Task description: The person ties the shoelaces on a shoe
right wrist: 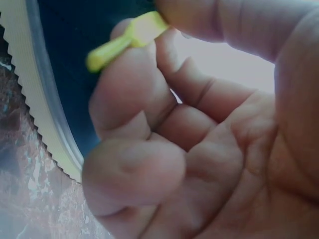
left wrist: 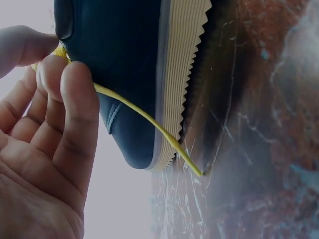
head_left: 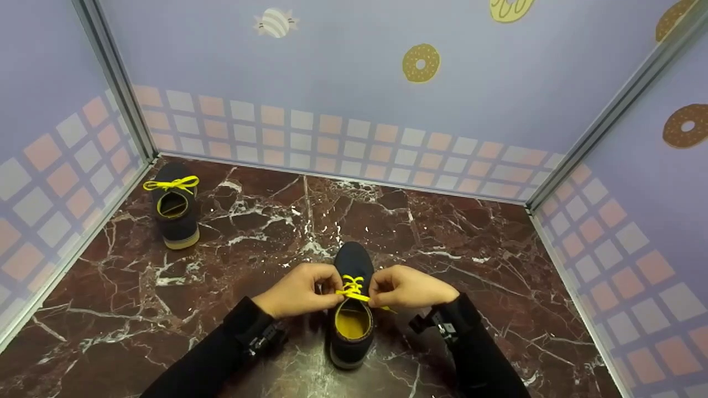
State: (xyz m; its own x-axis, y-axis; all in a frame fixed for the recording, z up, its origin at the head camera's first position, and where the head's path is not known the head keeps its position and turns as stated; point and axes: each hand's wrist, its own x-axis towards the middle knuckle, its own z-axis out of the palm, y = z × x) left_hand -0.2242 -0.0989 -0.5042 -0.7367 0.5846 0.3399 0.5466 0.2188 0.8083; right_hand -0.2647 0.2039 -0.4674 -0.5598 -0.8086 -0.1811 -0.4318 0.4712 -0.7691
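A dark shoe (head_left: 354,260) with a yellow lining stands on the floor in front of me, toe pointing away. Yellow shoelace (head_left: 354,284) crosses its tongue. From the left side, my left hand (head_left: 304,290) pinches the lace between thumb and fingertips; in the left wrist view a loose lace end (left wrist: 144,114) trails down past the shoe's ribbed sole (left wrist: 184,50). My right hand (head_left: 409,286) pinches the lace from the other side, and a short yellow piece (right wrist: 117,50) sticks out beyond its fingertips in the right wrist view. The knot itself is partly hidden by the fingers.
A second dark shoe (head_left: 177,224), its yellow laces tied in a bow, stands at the far left near the corner. Patterned panels (head_left: 354,83) enclose the marbled floor (head_left: 265,221) at the back and both sides. Each wrist wears a small camera.
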